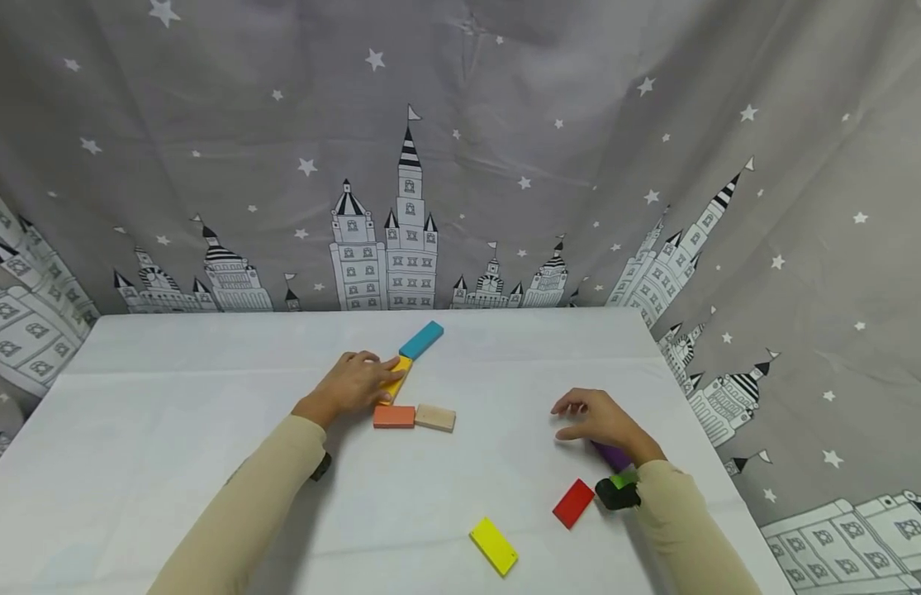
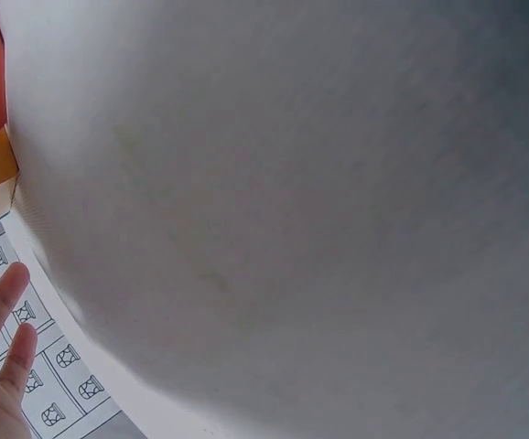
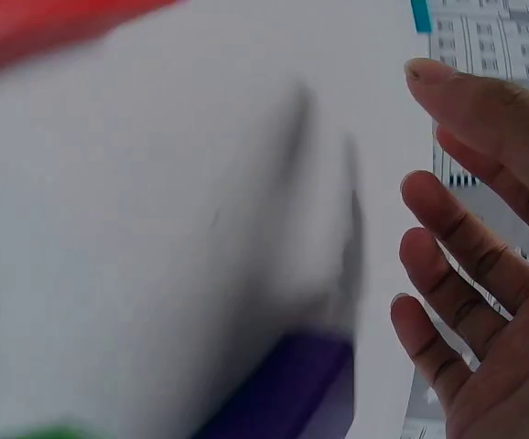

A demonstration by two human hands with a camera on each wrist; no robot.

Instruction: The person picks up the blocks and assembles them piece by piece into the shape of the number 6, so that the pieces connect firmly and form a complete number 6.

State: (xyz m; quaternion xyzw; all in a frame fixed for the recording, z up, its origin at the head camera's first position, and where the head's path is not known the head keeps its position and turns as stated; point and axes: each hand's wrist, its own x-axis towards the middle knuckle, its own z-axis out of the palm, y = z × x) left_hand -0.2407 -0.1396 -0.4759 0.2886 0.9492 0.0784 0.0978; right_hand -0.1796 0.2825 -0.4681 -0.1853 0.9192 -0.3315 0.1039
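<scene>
In the head view my left hand (image 1: 356, 382) holds a yellow-orange block (image 1: 403, 369) between thumb and forefinger. Two other fingers (image 2: 4, 297) of that hand stand spread in the left wrist view. A blue block (image 1: 421, 340) lies slantwise at the far end of the yellow-orange one. Close to its near end is an orange-red block (image 1: 394, 417), lying end to end with a plain wood block (image 1: 434, 418). My right hand (image 1: 600, 420) hovers over the table with loosely bent fingers and nothing in its grasp. Beneath its wrist a purple block (image 1: 612, 455) is partly covered.
A red block (image 1: 574, 504) and a bright yellow block (image 1: 494, 546) lie nearer the front, left of my right forearm. Part of a green block (image 1: 624, 479) shows by the right wrist camera. The white table (image 1: 170, 463) ends at a grey castle-print curtain (image 1: 490, 99).
</scene>
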